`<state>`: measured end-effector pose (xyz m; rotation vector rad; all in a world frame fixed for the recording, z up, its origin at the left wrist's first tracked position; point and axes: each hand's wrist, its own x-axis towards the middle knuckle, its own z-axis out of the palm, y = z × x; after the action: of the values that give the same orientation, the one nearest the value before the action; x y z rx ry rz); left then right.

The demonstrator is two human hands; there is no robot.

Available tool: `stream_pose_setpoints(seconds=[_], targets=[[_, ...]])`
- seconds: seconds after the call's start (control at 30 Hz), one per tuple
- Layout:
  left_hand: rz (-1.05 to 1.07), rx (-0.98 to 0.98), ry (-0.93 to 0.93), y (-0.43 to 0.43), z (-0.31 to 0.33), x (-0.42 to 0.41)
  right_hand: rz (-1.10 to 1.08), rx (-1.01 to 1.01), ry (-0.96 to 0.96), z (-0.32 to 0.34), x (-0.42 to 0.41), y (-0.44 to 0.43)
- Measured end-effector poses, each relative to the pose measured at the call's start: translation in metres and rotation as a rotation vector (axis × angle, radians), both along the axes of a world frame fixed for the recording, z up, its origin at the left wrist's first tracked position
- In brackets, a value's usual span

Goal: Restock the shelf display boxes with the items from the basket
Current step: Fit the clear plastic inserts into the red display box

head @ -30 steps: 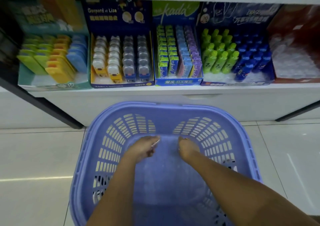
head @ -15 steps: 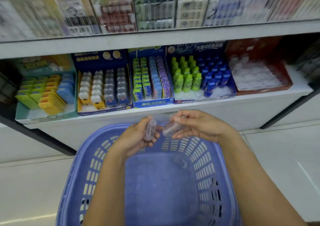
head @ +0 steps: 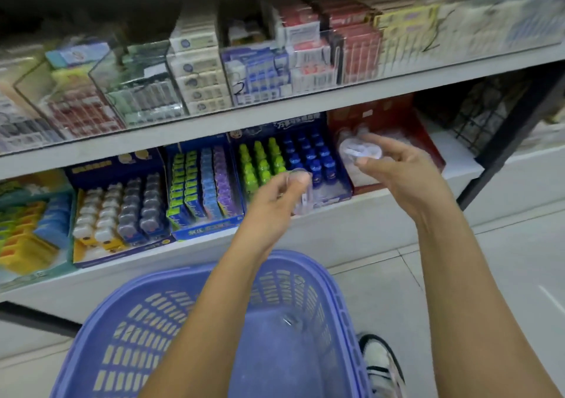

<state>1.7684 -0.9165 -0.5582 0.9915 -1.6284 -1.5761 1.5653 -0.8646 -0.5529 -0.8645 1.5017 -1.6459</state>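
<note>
Clear capsules (head: 360, 153), pinched by left hand (head: 275, 196) and right hand (head: 394, 168), approach the red box (head: 428, 141); another (head: 290, 321) lies in the basket (head: 336, 290).

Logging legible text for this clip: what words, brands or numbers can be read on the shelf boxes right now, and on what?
"解压": front lip of the blue card box; the rest is blurred.
"2", handwritten, probably: front of a clear bin on the upper shelf.
Yellow header on the navy box: too blurred.
Header on the bottle box: too blurred.
Packs on the upper shelf: too small.
</note>
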Motion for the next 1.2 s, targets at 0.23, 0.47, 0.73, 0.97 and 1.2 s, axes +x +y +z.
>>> stream_pose_setpoints(seconds=[0.23, 0.47, 0.73, 0.97, 1.2], targets=[[-0.026, -0.278, -0.133, -0.026, 0.019, -0.065, -0.12, 0.145, 0.539, 0.023, -0.074, -0.036], [-0.021, -0.568, -0.414, -0.062, 0.02, -0.111, -0.093, 0.158, 0.888, -0.001, -0.098, -0.063], [-0.125, -0.73, -0.614, -0.07, 0.002, -0.134, -0.032, 0.069, 0.828, -0.032, -0.107, -0.072], [-0.157, -0.791, -0.676, -0.07, -0.002, -0.14, -0.026, 0.129, 0.879, -0.047, -0.105, -0.077], [-0.207, -0.86, -0.753, -0.068, 0.001, -0.15, -0.028, 0.133, 0.848, -0.045, -0.102, -0.075]])
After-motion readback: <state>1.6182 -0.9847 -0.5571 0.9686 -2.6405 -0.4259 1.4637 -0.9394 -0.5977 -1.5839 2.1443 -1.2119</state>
